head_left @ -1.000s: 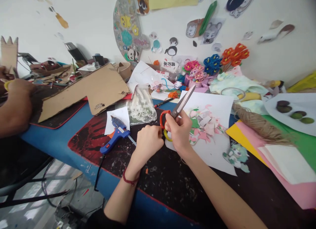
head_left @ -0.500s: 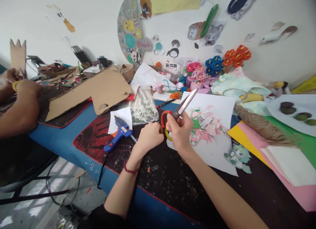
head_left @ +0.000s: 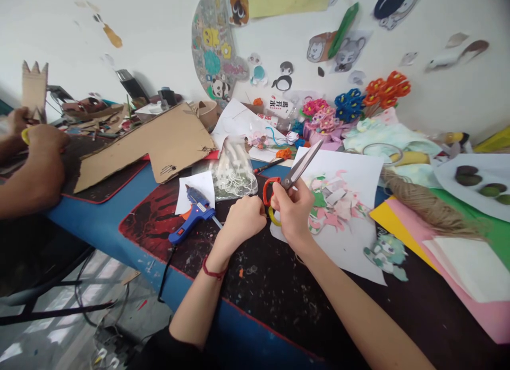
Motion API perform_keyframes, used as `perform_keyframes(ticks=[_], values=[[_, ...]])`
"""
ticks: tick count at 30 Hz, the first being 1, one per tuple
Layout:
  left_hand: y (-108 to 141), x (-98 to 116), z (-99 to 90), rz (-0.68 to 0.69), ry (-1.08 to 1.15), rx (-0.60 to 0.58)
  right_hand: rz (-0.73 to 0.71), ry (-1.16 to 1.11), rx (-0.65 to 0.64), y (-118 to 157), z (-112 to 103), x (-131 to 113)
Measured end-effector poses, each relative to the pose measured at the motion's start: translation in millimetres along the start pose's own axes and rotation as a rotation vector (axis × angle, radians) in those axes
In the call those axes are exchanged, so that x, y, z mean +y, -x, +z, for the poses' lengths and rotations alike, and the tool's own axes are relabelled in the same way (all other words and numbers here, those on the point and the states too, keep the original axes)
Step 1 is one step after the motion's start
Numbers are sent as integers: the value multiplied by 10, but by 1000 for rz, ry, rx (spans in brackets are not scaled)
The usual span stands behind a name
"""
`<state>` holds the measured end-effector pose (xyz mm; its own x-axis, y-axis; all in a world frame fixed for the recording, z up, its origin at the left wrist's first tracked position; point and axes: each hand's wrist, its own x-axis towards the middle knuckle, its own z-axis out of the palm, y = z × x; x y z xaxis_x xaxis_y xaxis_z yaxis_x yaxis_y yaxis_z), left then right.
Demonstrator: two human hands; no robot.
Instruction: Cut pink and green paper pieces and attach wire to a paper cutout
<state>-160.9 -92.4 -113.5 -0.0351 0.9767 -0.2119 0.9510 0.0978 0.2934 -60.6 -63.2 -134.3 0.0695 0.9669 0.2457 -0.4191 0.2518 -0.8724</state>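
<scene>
My right hand point(head_left: 294, 208) grips a pair of scissors point(head_left: 302, 165) by the middle. Their blades are together and point up and away to the right; the red and yellow handle loops face my left hand. Curled into a fist, my left hand point(head_left: 246, 218) is right beside those loops, above the dark mat point(head_left: 271, 285). Whatever its fingers may hold is hidden. Behind my right hand, pink, green and white paper scraps point(head_left: 337, 200) lie on a white sheet point(head_left: 353, 250). A green-haired character cutout point(head_left: 386, 254) rests at the sheet's right edge.
A blue glue gun point(head_left: 195, 216) lies left of my hands, near a plastic bag of white cords point(head_left: 235, 173). Cardboard point(head_left: 159, 141) stretches behind it. Twine point(head_left: 426, 202) and coloured sheets point(head_left: 478, 317) are at right. Another person's arm point(head_left: 35, 165) is at far left, by notched cardboard point(head_left: 34, 88).
The whole view has shifted slightly. Both hands keep almost the same pose, with the scissors still in my right hand.
</scene>
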Motion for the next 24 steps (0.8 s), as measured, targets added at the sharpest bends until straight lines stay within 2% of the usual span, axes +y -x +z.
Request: perform_keyframes(ticks=[16,24], values=[[-14,6,0,10,-59,1,-8,11,-5,40,11,16],[36,4,29,16,-97,31,38,-28,41,-8,-1,30]])
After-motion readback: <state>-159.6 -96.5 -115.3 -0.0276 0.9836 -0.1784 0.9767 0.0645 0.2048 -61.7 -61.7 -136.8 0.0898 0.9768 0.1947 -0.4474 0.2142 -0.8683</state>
